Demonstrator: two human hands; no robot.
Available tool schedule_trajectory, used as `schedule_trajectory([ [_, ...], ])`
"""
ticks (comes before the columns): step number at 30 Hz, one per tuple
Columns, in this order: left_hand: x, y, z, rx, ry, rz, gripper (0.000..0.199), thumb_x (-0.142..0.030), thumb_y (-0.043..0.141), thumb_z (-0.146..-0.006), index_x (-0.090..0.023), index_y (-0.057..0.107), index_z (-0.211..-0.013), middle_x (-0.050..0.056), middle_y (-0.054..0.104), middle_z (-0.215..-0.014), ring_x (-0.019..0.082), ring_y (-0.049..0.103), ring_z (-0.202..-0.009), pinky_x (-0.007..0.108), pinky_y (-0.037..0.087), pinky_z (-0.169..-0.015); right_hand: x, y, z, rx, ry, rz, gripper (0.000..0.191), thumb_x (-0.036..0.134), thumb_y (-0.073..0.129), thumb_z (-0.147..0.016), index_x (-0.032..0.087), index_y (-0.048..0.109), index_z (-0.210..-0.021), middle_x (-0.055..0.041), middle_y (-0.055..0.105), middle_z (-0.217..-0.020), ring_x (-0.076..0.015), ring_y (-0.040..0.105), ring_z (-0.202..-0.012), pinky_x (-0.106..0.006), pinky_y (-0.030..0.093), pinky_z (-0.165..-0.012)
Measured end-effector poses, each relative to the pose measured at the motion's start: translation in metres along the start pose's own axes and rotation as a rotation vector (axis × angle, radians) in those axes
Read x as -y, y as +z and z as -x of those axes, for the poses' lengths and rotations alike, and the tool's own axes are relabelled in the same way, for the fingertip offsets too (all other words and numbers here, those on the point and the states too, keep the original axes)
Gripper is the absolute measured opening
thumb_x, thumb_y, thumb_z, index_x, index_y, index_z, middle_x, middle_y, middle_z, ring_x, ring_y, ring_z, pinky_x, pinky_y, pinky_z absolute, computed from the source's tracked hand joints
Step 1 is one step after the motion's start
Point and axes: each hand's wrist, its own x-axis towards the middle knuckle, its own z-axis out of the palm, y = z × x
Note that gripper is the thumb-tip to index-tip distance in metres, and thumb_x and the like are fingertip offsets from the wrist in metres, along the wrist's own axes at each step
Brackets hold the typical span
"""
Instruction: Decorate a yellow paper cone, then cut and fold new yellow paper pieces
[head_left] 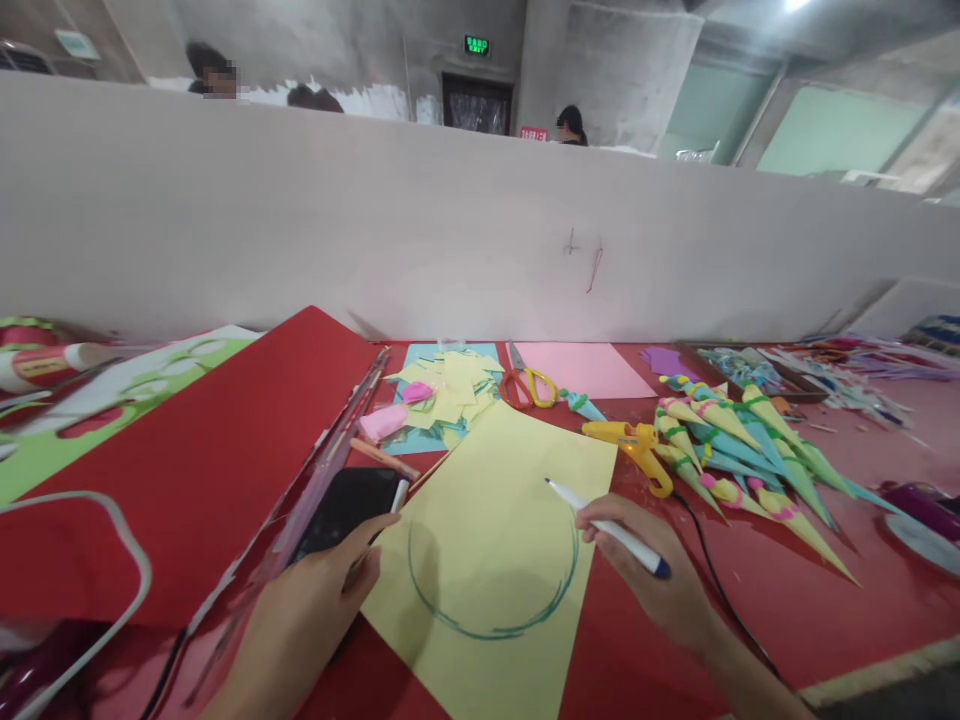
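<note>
A yellow sheet of paper [495, 560] lies on the red tabletop, with a dark curved line drawn on it as the lower part of a circle. My right hand [649, 560] is closed around a white marker [622, 535] with a blue end, its tip just above the sheet at the upper right of the curve. My left hand [315, 600] is at the sheet's left edge, its fingers closed on a white pen cap [394, 500]. A black phone [349, 510] lies beside and partly behind my left hand.
Red card [247, 450] covers the left side. Paper scraps [457, 385], scissors [529, 388] and pink paper [585, 370] sit behind the sheet. To the right are a yellow glue gun [637, 450], its black cable and several paper cones [750, 440]. A pale partition [450, 230] stands behind.
</note>
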Motion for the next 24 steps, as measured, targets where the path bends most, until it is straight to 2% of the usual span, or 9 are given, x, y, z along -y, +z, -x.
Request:
schedule_trajectory([
  [3,-0.002,-0.006,0.007,-0.025,-0.107,0.015,0.038,-0.028,0.032,-0.085,-0.029,0.064,-0.104,0.002,0.073,-0.079,0.019,0.068,-0.071,0.022,0.044,-0.056,-0.004,0.002,0.001,-0.088,0.114,0.036,0.01,0.03,0.051,-0.086,0.022,0.057,-0.084,0.0001,0.058,-0.072,-0.0118,0.054,-0.06,-0.018,0.043,-0.052],
  [7,0.003,-0.005,0.012,-0.047,-0.146,0.037,0.04,-0.029,0.031,-0.086,-0.027,0.061,-0.112,0.003,0.073,-0.087,0.02,0.068,-0.069,0.024,0.046,-0.053,-0.005,0.008,0.01,-0.1,0.139,0.018,0.016,0.03,0.043,-0.09,0.023,0.057,-0.091,-0.0008,0.062,-0.077,-0.0126,0.058,-0.069,-0.019,0.047,-0.063],
  [11,0.001,0.002,0.013,-0.024,-0.165,0.095,0.041,-0.027,0.03,-0.086,-0.027,0.059,-0.114,0.001,0.071,-0.1,0.021,0.068,-0.083,0.025,0.05,-0.06,-0.001,0.012,0.017,0.085,0.063,0.052,0.017,0.025,0.041,-0.091,0.024,0.057,-0.098,-0.0017,0.065,-0.087,-0.0136,0.061,-0.08,-0.021,0.046,-0.074],
  [14,-0.005,0.006,0.013,-0.006,-0.072,0.122,0.041,-0.025,0.03,-0.086,-0.028,0.058,-0.116,-0.002,0.065,-0.113,0.02,0.063,-0.098,0.024,0.05,-0.071,0.0,0.01,0.014,0.243,0.025,0.003,0.02,0.026,0.042,-0.09,0.025,0.054,-0.106,-0.0031,0.063,-0.093,-0.0149,0.059,-0.085,-0.023,0.046,-0.074],
  [16,-0.009,0.008,0.014,0.034,0.0,0.117,0.039,-0.026,0.032,-0.087,-0.03,0.056,-0.117,-0.003,0.062,-0.119,0.018,0.061,-0.102,0.024,0.049,-0.077,0.0,0.008,0.008,0.289,-0.006,-0.063,0.024,0.031,0.041,-0.09,0.024,0.053,-0.11,-0.0045,0.061,-0.093,-0.0157,0.058,-0.083,-0.025,0.046,-0.072],
  [19,-0.017,0.008,0.019,0.078,0.075,0.055,0.035,-0.025,0.034,-0.087,-0.031,0.059,-0.111,-0.003,0.061,-0.119,0.017,0.065,-0.093,0.023,0.051,-0.072,0.001,0.006,-0.009,0.294,-0.038,-0.107,0.027,0.034,0.041,-0.09,0.022,0.058,-0.108,-0.0057,0.059,-0.089,-0.0161,0.056,-0.08,-0.027,0.045,-0.07],
  [22,-0.024,0.005,0.026,-0.002,0.035,-0.126,0.035,-0.023,0.034,-0.087,-0.029,0.059,-0.111,0.001,0.057,-0.122,0.017,0.068,-0.074,0.025,0.05,-0.055,0.002,0.012,-0.03,0.325,-0.026,-0.2,0.028,0.036,0.044,-0.089,0.017,0.065,-0.091,-0.0055,0.06,-0.08,-0.0149,0.056,-0.072,-0.026,0.044,-0.064],
  [24,-0.026,0.006,0.032,-0.037,0.016,-0.242,0.035,-0.021,0.036,-0.086,-0.028,0.061,-0.108,0.003,0.055,-0.123,0.016,0.067,-0.066,0.026,0.048,-0.05,0.001,0.022,-0.042,0.396,0.037,-0.276,0.033,0.039,0.044,-0.088,0.015,0.066,-0.08,-0.0042,0.059,-0.069,-0.0135,0.055,-0.063,-0.025,0.043,-0.058],
])
